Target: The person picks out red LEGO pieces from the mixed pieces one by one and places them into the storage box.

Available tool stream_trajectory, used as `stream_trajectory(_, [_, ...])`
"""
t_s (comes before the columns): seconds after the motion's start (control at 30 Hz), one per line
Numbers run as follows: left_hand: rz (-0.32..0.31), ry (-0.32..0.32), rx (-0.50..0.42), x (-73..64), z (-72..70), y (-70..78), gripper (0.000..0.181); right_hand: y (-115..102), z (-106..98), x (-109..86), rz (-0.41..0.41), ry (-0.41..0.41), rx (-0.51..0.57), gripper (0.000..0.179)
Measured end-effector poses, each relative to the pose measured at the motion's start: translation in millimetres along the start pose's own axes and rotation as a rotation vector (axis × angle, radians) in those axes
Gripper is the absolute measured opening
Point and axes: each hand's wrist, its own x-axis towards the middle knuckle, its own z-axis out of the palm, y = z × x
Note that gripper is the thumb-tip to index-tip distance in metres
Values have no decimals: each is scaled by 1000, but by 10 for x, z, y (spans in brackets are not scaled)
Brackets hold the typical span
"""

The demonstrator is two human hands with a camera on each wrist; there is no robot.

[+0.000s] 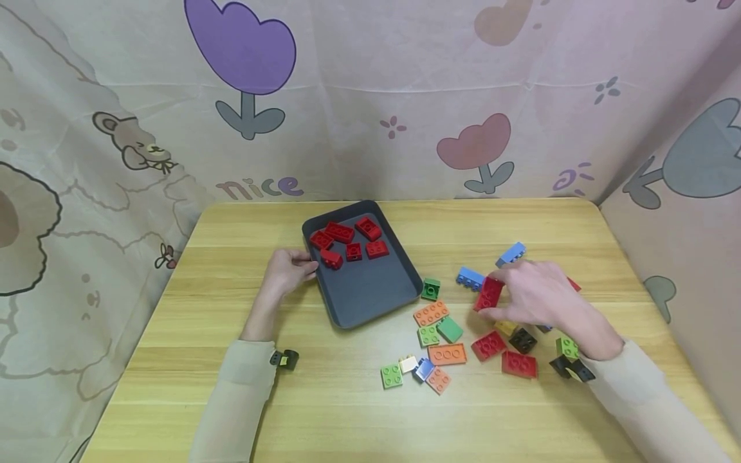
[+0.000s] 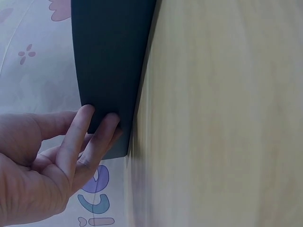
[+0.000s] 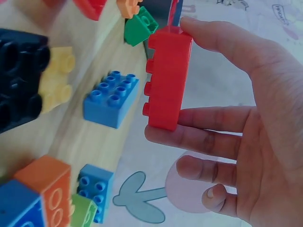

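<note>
A dark grey tray [image 1: 370, 292] stands at the middle back of the table, with several red toy bricks [image 1: 339, 232] in its far half. My left hand [image 1: 287, 270] pinches the tray's left wall; in the left wrist view the fingertips [image 2: 111, 119] lie against the outer side and the thumb goes behind the rim. On the right, my right hand [image 1: 535, 292] holds a long red brick [image 3: 168, 78] by its two ends, between thumb and fingers. In the head view this brick [image 1: 489, 293] hangs over the loose pile, close beside a blue brick [image 1: 470, 278].
Two more red bricks [image 1: 488, 346] lie below the right hand, beside a black brick [image 1: 523, 341] and a yellow one [image 1: 506, 327]. Orange bricks [image 1: 447, 354], green bricks [image 1: 431, 289] and other colours lie right of the tray. A printed curtain [image 1: 359, 148] hangs behind the table.
</note>
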Motion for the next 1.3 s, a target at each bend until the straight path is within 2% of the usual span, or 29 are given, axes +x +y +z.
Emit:
stream_trajectory(0.3, [1, -6, -4, 5, -4, -1, 39, -97, -65, 135, -47, 44, -3, 68])
stream_trajectory(0.6, [1, -7, 3, 4, 1, -6, 37, -234, -118, 283, -113, 82, -52, 68])
stream_trajectory(1.0, [11, -10, -8, -1, 2, -8, 39, -373, -132, 550, -239, 110, -77, 68])
stream_trajectory(1.3, [-7, -3, -9, 9, -1, 0, 38, -486, -143, 759, -353, 129, -92, 69])
